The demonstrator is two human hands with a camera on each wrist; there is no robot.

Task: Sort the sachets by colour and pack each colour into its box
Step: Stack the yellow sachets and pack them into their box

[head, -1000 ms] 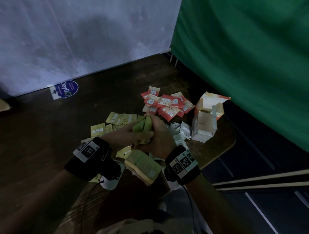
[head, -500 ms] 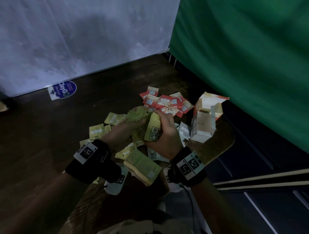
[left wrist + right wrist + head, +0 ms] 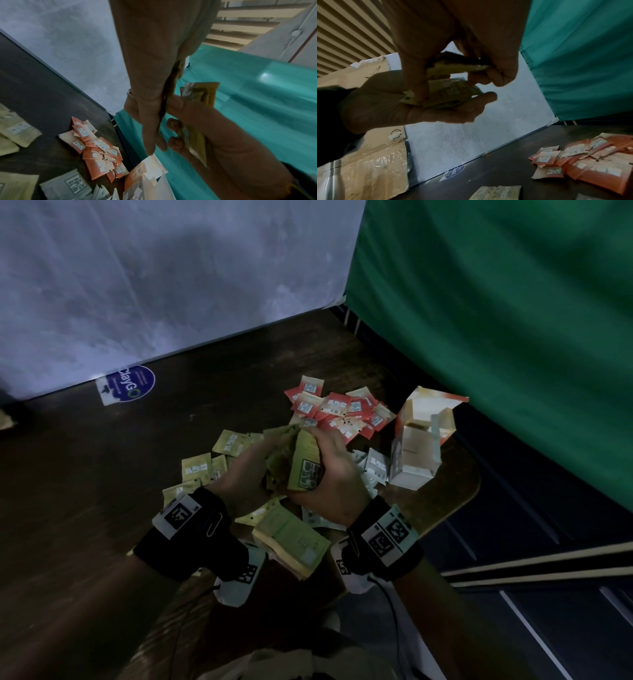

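Both hands meet above the middle of the dark wooden table (image 3: 85, 474), closed around one bundle of yellow-green paper sachets (image 3: 301, 463). The right hand (image 3: 330, 477) has its fingers curled over the top of the bundle, with the thumb pressed against the near face that carries a printed code. The left hand (image 3: 246, 474) cups the same bundle from below and from the left; in the right wrist view its fingers (image 3: 471, 106) curve up under the crumpled sachets.

Just below the hands, at the near edge of the table, lies a pale green cardboard box (image 3: 291, 537) on its side. Loose yellow-green sachets (image 3: 197, 470) lie spread on the wood to the left of the hands. A heap of red-orange sachets (image 3: 342, 412) sits just beyond the hands, and a few white sachets (image 3: 375, 465) lie to their right. Beside those stands an open white and orange cardboard box (image 3: 419, 450), its flaps up, close to the green cloth screen (image 3: 513, 320). Farther back, a round blue sticker (image 3: 128, 385) lies against the grey-white panel (image 3: 154, 275).
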